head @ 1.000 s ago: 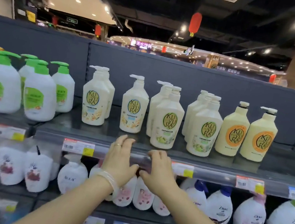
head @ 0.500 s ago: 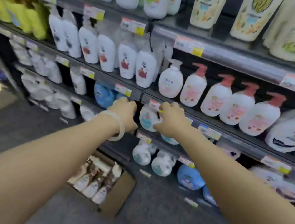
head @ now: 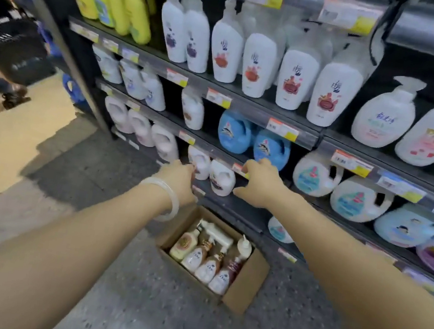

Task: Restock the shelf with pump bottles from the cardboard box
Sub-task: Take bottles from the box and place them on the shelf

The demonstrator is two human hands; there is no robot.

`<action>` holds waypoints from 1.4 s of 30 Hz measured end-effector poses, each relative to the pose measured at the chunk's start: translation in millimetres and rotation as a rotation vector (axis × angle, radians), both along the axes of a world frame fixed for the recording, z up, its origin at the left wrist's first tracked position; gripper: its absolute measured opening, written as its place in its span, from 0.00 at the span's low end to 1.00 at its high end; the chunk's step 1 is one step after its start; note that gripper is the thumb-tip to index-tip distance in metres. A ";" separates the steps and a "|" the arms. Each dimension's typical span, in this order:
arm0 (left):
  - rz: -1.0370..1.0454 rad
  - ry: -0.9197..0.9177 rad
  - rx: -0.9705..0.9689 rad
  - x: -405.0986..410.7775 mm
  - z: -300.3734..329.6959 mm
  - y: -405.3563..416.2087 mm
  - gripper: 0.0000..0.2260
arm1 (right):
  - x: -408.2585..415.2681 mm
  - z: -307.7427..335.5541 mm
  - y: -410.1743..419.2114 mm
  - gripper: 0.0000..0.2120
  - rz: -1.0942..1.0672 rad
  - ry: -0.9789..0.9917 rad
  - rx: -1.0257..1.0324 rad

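The cardboard box (head: pixel 242 292) sits open on the grey floor (head: pixel 128 307) just before the lowest shelf (head: pixel 234 210), packed with pump bottles (head: pixel 209 260) standing close together. Above it both arms reach toward the shelving. The left hand (head: pixel 178 179) and right hand (head: pixel 260 180) hang empty with fingers loosely curled, flanking two small white jugs (head: pixel 222 178). Blue jugs (head: pixel 254 142) crowd the shelf above. Open floor lies left, where a passer-by's foot (head: pixel 14 99) shows.
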State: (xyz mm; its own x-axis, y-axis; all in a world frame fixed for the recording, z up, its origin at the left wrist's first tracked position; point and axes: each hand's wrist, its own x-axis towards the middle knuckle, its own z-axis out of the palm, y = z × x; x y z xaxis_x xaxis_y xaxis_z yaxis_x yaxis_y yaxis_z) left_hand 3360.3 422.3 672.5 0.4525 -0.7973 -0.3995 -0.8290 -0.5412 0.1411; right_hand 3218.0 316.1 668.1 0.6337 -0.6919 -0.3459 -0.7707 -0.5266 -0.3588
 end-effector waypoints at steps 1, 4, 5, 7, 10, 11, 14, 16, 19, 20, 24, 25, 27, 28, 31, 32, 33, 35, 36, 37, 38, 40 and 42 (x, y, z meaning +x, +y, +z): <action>-0.002 0.008 0.022 16.1 -8.1 1.9 0.24 | 13.1 -10.0 1.9 0.25 -0.016 0.004 0.017; -0.005 0.034 0.087 53.1 -34.5 2.2 0.24 | 33.3 -42.1 6.4 0.27 -0.092 0.027 0.099; -0.005 0.047 0.107 61.1 -44.0 0.8 0.24 | 33.8 -52.9 8.5 0.27 -0.122 0.040 0.123; -0.013 0.075 0.137 70.8 -63.3 -6.1 0.23 | 27.5 -75.0 9.2 0.26 -0.176 0.080 0.164; -0.047 0.121 0.182 74.6 -91.7 -22.3 0.24 | 11.6 -106.1 -1.2 0.25 -0.266 0.154 0.220; -0.058 0.134 0.194 74.8 -100.6 -27.5 0.24 | 7.3 -115.3 -7.3 0.25 -0.295 0.181 0.238; -0.072 0.162 0.234 79.9 -132.2 -43.6 0.24 | 4.7 -144.5 -26.9 0.22 -0.338 0.236 0.286; -0.048 0.183 0.248 87.8 -156.9 -54.8 0.24 | 12.7 -169.0 -38.4 0.10 -0.374 0.234 0.306; -0.006 0.194 0.277 104.0 -201.1 -71.8 0.25 | 34.9 -214.7 -46.2 0.16 -0.419 0.216 0.365; 0.011 0.199 0.290 110.1 -219.4 -77.0 0.25 | 43.3 -230.8 -48.2 0.11 -0.423 0.215 0.388; 0.076 0.247 0.351 131.2 -310.7 -87.2 0.25 | 65.9 -314.6 -42.2 0.18 -0.401 0.175 0.360; 0.071 0.245 0.374 135.0 -335.4 -86.5 0.27 | 70.4 -337.8 -37.5 0.19 -0.425 0.148 0.378; 0.073 0.238 0.420 141.5 -386.7 -82.1 0.30 | 78.7 -386.6 -28.0 0.25 -0.498 0.158 0.439; 0.078 0.247 0.444 144.6 -413.5 -78.0 0.30 | 82.2 -412.3 -24.8 0.28 -0.505 0.192 0.468; 0.136 0.302 0.476 150.8 -488.0 -61.6 0.27 | 92.4 -486.7 -18.1 0.32 -0.500 0.223 0.511; 0.151 0.316 0.473 151.9 -511.5 -57.4 0.26 | 96.8 -509.2 -16.7 0.32 -0.506 0.212 0.514; 0.161 0.327 0.477 152.2 -533.1 -54.0 0.25 | 101.1 -532.4 -15.9 0.31 -0.507 0.198 0.496; 0.182 0.336 0.484 152.4 -572.8 -50.6 0.25 | 110.4 -575.1 -19.1 0.33 -0.523 0.172 0.454; 0.193 0.349 0.487 152.0 -590.5 -50.3 0.25 | 114.4 -594.8 -22.9 0.34 -0.540 0.154 0.446; 0.196 0.366 0.486 151.9 -607.0 -51.2 0.26 | 118.8 -614.8 -27.9 0.35 -0.553 0.136 0.433; 0.186 0.380 0.487 151.8 -621.8 -52.8 0.27 | 122.8 -633.6 -34.1 0.36 -0.553 0.119 0.414; 0.155 0.389 0.490 152.3 -647.8 -56.8 0.29 | 131.9 -668.7 -49.2 0.36 -0.512 0.090 0.349; 0.110 0.384 0.476 152.5 -670.3 -64.3 0.31 | 141.3 -700.6 -65.4 0.36 -0.447 0.068 0.258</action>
State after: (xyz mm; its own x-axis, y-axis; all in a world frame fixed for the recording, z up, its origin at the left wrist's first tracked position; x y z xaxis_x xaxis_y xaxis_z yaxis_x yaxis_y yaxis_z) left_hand 3512.9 358.0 2.2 0.2752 -0.4482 -0.8505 -0.7026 -0.6976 0.1403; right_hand 3359.3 250.7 -32.5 0.2662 -0.7766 -0.5710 -0.9262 -0.0421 -0.3746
